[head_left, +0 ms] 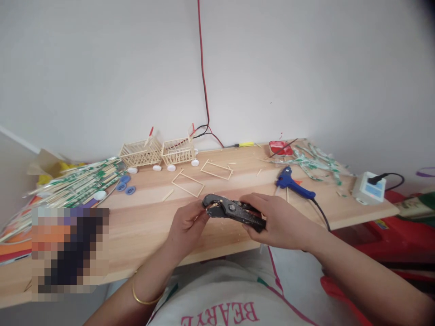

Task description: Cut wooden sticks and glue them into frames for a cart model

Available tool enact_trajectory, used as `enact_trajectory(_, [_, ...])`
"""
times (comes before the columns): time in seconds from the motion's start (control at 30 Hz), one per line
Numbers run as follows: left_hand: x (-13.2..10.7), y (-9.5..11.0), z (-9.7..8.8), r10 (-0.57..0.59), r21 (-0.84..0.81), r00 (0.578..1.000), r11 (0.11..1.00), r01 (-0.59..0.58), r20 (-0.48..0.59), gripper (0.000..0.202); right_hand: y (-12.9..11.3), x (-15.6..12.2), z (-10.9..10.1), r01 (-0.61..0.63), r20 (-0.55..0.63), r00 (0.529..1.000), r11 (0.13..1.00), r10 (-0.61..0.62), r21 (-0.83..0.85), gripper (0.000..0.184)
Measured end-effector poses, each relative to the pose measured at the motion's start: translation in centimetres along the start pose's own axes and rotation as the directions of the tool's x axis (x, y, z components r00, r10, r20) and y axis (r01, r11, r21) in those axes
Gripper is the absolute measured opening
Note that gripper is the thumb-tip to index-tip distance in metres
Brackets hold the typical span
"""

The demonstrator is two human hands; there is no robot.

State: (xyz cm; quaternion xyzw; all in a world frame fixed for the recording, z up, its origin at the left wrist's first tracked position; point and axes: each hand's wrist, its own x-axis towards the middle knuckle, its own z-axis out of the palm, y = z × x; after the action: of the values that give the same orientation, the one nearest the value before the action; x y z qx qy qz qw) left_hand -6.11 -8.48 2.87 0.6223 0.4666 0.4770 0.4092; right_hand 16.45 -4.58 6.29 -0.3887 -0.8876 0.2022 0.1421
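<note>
My right hand (pixel 275 217) is wrapped round the handles of a black pipe cutter (pixel 234 210), held above the front of the wooden table (pixel 142 235). The cutter's hooked jaw points left, and small pale bits show between its jaws. Against the jaw tip, my left hand (pixel 188 224) is closed in a pinch; what its fingers hold is hidden. Beyond the hands lie two thin stick frames, a left rectangular frame (pixel 188 182) and a right one (pixel 217 170) near it. Two small carts built of sticks, a left cart (pixel 141 153) and a right cart (pixel 178 151), stand on white wheels by the wall.
A blue glue gun (pixel 294 184) lies at right, its cord running to a white power box (pixel 369 188). Bagged sticks (pixel 88 179) and blue bottle caps (pixel 127 184) are at left. Plastic wrappers (pixel 316 160), a red packet (pixel 280 148) and a yellow-handled tool (pixel 245 144) lie farther back.
</note>
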Motion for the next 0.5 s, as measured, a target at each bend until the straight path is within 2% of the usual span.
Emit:
enact_trajectory(0.23, [0.04, 0.07, 0.05, 0.007, 0.005, 0.999, 1.0, -0.007, 0.044, 0.024, -0.12, -0.06, -0.54, 0.003, 0.039, 0.999, 1.0, -0.003, -0.01, 0.033])
enact_trajectory(0.5, [0.06, 0.11, 0.12, -0.041, -0.008, 0.998, 0.999, 0.042, 0.053, 0.016, -0.11, -0.18, -0.62, -0.01, 0.068, 0.998, 0.999, 0.013, -0.047, 0.028])
